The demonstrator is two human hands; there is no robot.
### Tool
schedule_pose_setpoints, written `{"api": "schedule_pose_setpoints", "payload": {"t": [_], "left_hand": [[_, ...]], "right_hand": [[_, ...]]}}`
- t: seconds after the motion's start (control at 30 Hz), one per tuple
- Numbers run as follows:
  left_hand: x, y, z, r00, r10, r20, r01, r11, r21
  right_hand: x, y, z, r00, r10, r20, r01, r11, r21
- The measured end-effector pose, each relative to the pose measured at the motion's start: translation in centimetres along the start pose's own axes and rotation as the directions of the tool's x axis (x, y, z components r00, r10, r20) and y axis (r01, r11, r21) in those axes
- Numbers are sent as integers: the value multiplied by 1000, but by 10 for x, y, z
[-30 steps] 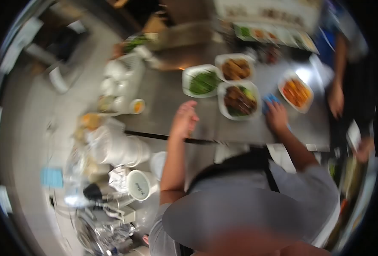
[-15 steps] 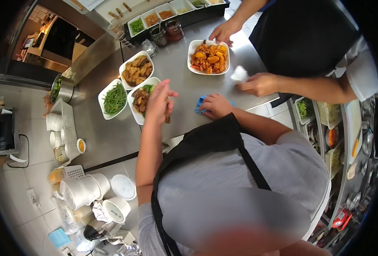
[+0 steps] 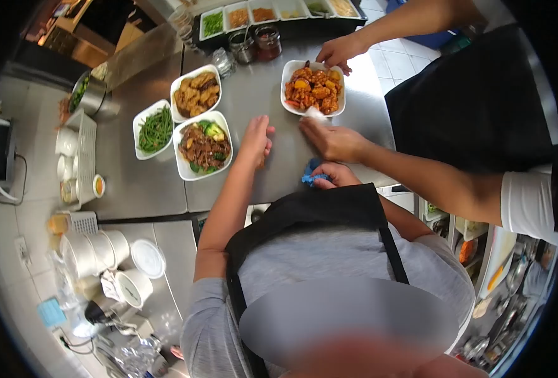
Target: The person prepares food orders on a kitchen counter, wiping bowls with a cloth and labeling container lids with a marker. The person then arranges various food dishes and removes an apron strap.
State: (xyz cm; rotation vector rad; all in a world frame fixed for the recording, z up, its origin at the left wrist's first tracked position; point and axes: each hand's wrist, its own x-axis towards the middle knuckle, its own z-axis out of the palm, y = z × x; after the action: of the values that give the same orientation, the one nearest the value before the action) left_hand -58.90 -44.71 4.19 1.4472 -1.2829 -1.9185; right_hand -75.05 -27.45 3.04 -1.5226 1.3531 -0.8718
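Observation:
My left hand [image 3: 257,142] hovers above the steel table, right of a square white bowl of sliced meat and broccoli [image 3: 202,146]. Its fingers are extended and hold nothing. Close to the table's front edge, my right hand [image 3: 334,175] is closed on a crumpled blue cloth [image 3: 313,175]. Ahead of it stands a white bowl of orange-glazed food [image 3: 314,88]. A co-worker's one hand [image 3: 342,53] touches that bowl's far side, while the other hand [image 3: 332,142] presses a white wipe [image 3: 315,114] to its near rim.
Fried pieces fill a white bowl [image 3: 196,93], and green beans another bowl [image 3: 154,129], both at the left. Jars [image 3: 267,41] stand before a row of topping containers [image 3: 263,14] at the back. White tubs [image 3: 94,249] are at lower left. The co-worker's apron [image 3: 467,101] borders the table's right side.
My left hand has drawn away from the meat-and-broccoli bowl. My right hand, earlier flat over the blue cloth, now grips it. The co-worker's wipe has moved to the glazed food bowl's near rim.

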Motion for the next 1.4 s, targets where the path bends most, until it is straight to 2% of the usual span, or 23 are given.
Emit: {"api": "schedule_pose_setpoints", "payload": {"t": [0.07, 0.17, 0.2, 0.3, 0.4, 0.5, 0.6, 0.7, 0.8, 0.9, 0.93, 1.03, 1.13, 1.23, 1.27, 1.37, 1.4], "left_hand": [[-12, 2, -5, 999, 2, 34, -1, 1000, -30], [-18, 5, -8, 997, -17, 79, 22, 998, -60], [-19, 6, -7, 996, -19, 86, 23, 999, -45], [-16, 3, -6, 993, -20, 112, 24, 999, -27], [-9, 2, 1, 991, -40, 126, 44, 999, -28], [7, 7, 12, 993, -9, 119, 11, 1000, -11], [24, 13, 22, 994, 29, 103, -34, 998, 51], [41, 17, 28, 995, 44, 90, -54, 992, 118], [53, 20, 26, 992, 25, 126, -46, 984, 171], [55, 27, 28, 990, 16, 141, -43, 982, 187], [53, 28, 29, 990, 16, 138, -42, 982, 185], [52, 28, 33, 994, 3, 110, -17, 991, 129], [44, 21, 43, 998, 16, 61, -22, 995, 102], [23, 10, 54, 998, -62, 11, 62, 998, 33], [17, 4, 49, 993, -40, 114, 34, 998, 55], [-1, 18, 26, 951, -244, 191, 201, 956, 215], [12, 19, 13, 939, -314, 142, 257, 913, 318]], "right_hand": [[1, -3, -1, 1000, 20, 2, -20, 999, -29], [4, -15, -2, 980, 198, 31, -200, 970, 140], [4, -12, 0, 981, 194, 15, -193, 959, 206], [9, -18, 7, 971, 169, -172, -93, 921, 379], [8, -14, -6, 952, 272, -140, -216, 922, 321], [13, -3, -25, 896, 263, -357, -137, 930, 340], [27, 9, -53, 732, 370, -572, -119, 896, 428], [50, 25, -87, 654, 281, -703, -221, 959, 178], [82, 46, -116, 600, 270, -753, -241, 959, 152], [112, 50, -130, 587, 326, -741, -157, 944, 290], [120, 53, -135, 637, 369, -677, -146, 920, 364], [130, 59, -130, 674, 352, -650, -106, 916, 387], [114, 52, -112, 658, 272, -702, -265, 956, 123], [95, 51, -103, 717, 320, -620, -203, 946, 254], [88, 49, -107, 750, 416, -514, -150, 865, 479], [81, 40, -133, 744, 401, -535, -173, 889, 424], [82, 30, -140, 759, 455, -465, -231, 857, 460]]}}
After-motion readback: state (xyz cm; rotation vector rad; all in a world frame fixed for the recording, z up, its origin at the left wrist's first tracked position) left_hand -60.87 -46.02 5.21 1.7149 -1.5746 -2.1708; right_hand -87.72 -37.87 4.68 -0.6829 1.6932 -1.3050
